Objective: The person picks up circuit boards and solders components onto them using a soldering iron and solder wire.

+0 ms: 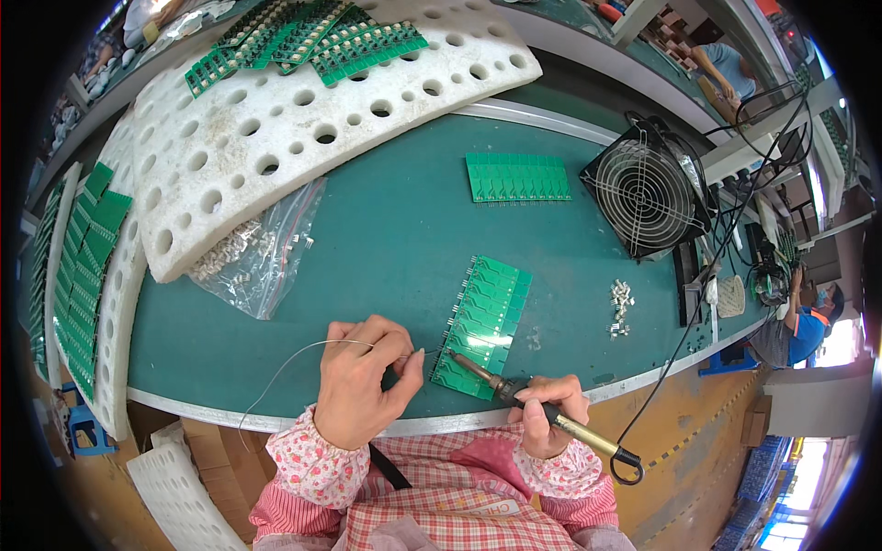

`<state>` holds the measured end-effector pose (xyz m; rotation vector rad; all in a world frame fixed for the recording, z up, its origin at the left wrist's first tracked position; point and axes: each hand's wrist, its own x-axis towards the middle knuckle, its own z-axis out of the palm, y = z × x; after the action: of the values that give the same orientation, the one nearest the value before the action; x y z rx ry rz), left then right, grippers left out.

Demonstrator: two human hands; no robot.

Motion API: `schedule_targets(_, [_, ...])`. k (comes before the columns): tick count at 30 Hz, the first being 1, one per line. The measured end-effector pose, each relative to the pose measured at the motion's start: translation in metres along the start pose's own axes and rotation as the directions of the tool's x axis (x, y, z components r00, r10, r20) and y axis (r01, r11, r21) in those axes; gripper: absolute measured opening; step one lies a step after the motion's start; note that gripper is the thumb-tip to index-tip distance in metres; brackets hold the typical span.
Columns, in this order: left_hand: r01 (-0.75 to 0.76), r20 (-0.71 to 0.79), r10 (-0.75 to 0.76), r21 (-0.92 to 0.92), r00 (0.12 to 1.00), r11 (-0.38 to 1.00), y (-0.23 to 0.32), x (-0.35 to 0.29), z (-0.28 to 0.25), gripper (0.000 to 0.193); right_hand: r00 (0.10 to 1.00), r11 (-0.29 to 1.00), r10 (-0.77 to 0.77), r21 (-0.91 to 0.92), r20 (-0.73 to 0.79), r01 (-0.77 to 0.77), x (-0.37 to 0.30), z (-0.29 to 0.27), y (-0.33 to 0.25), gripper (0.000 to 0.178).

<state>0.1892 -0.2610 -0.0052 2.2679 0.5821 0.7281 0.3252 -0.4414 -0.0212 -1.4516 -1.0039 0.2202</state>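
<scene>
Soldering iron [579, 429] at green PCB panel [485, 317], nr front edge of bench [386, 230].
R hand [547, 436] clamped on iron, tip at panel's pin edge; L hand [366, 378] pinched on solder wire [303, 348]. 2nd panel [517, 177] twd bench's far edge, by fan [646, 193].

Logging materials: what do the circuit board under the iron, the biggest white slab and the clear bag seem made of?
Circuit board: probably coated plastic laminate, glossy; light glares off it.
White slab: likely foam, matte; its face looks grainy.
Clear bag: likely thin plastic film, shiny; see-through with bright creases.
</scene>
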Motion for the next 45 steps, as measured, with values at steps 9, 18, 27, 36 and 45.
schedule_targets(9, [-0.013, -0.019, 0.012, -0.003, 1.0, 1.0, 0.0015, 0.0004, -0.0002, 0.018, 0.995, 0.998, 0.034, 0.049, -0.095, -0.03, -0.0029, 0.0015, 0.0002, 0.008])
schedule_targets(18, [-0.029, 0.002, 0.029, -0.029, 1.0, 0.999, 0.0015, 0.0002, 0.0004, 0.018, 0.998, 0.998, 0.041, 0.041, -0.054, -0.039, 0.0002, 0.001, -0.0009, 0.006])
schedule_targets(27, [-0.018, 0.025, 0.017, 0.008, 1.0, 1.0, 0.0025, 0.0001, 0.002, 0.017, 0.999, 0.999, 0.036, 0.001, -0.011, -0.036, 0.0016, 0.0005, -0.0017, 0.006])
schedule_targets(36, [-0.027, 0.021, 0.027, 0.024, 0.999, 0.999, 0.0024, -0.0001, 0.0027, 0.017, 1.0, 1.0, 0.019, 0.018, 0.0, -0.019, 0.0012, 0.0002, 0.0005, 0.007])
schedule_targets(45, [-0.024, 0.001, 0.024, 0.02, 1.0, 1.0, 0.0007, -0.0029, 0.0014, 0.014, 1.0, 0.999, -0.01, -0.041, -0.019, 0.009, -0.0036, 0.001, 0.0044, 0.008])
